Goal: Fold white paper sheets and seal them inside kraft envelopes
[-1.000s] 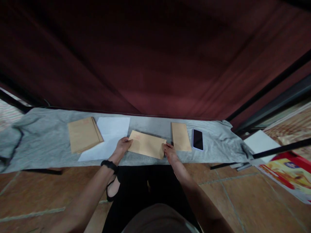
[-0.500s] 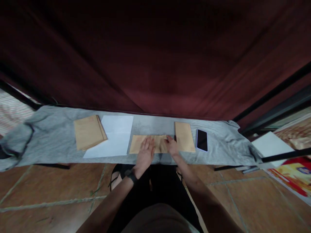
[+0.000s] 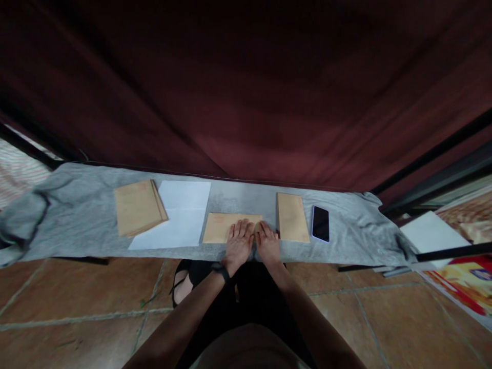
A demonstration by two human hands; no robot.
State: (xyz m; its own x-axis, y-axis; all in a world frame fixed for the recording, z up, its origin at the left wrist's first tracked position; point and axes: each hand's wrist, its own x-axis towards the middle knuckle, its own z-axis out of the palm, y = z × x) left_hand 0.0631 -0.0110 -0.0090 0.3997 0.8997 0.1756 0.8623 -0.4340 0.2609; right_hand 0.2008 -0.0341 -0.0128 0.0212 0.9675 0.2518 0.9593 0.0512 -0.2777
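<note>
A brown envelope (image 3: 219, 227) lies flat on the grey cloth (image 3: 77, 225) straight in front of me. My left hand (image 3: 239, 243) rests on its right half, fingers stretched out flat. My right hand (image 3: 267, 242) lies open just beside it, at the envelope's right end, fingers flat as well. A black band circles my left wrist. To the left sit a white sheet of paper (image 3: 180, 215) and a stack of brown envelopes (image 3: 137, 207). Another brown envelope (image 3: 292, 217) lies upright to the right, with a dark phone (image 3: 320, 223) beyond it.
A dark red curtain (image 3: 246, 92) hangs behind the cloth-covered ledge. Black metal bars (image 3: 442, 148) slant at the right, near white paper (image 3: 432, 231) and a colourful printed sheet (image 3: 469, 282). Brown floor tiles (image 3: 77, 307) and my foot in a sandal (image 3: 182, 282) show below.
The envelope, held tilted between both hands a second ago, now lies flat. My left hand slid right across it to join my right hand at its right end.
</note>
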